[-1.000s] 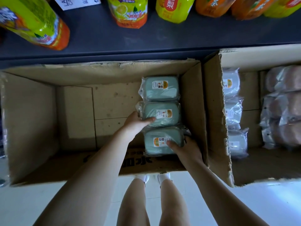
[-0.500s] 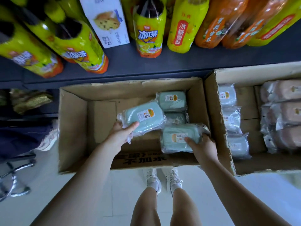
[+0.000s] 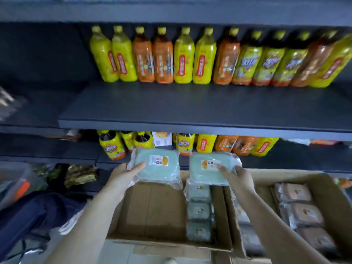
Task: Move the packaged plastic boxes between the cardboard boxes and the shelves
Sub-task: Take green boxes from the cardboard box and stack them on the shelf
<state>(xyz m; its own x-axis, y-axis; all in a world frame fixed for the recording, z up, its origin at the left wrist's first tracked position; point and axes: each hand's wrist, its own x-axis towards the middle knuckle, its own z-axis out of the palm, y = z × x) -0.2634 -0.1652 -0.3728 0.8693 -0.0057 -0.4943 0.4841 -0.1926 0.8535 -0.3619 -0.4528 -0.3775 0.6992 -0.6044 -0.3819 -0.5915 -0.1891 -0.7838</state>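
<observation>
Two green boxes are held in the air over the open carton (image 3: 167, 244), below the lip of the middle shelf (image 3: 190, 109). The left box (image 3: 158, 169) is gripped at its near left corner by the left hand (image 3: 123, 173), thumb on top. The right box (image 3: 207, 172) is grasped at its right end by the right hand (image 3: 238, 178), thumb laid by the label.

Each is held at one end only, through loose, slick wrap, so a slip is judged likely if either is tilted. The shelf lip may be struck on the way up, and the bottles (image 3: 182, 56) at the back could be toppled if a box is pushed in too far.

The shelf is dark, flat and matte, and a broad strip shows before the bottles. At the left, dark cloth (image 3: 38, 212) and snack bags (image 3: 80, 174) are seen. Three spare boxes (image 3: 199, 211) lie in the carton, and a second carton (image 3: 314, 177) at the right is packed with pinkish boxes (image 3: 302, 216).
</observation>
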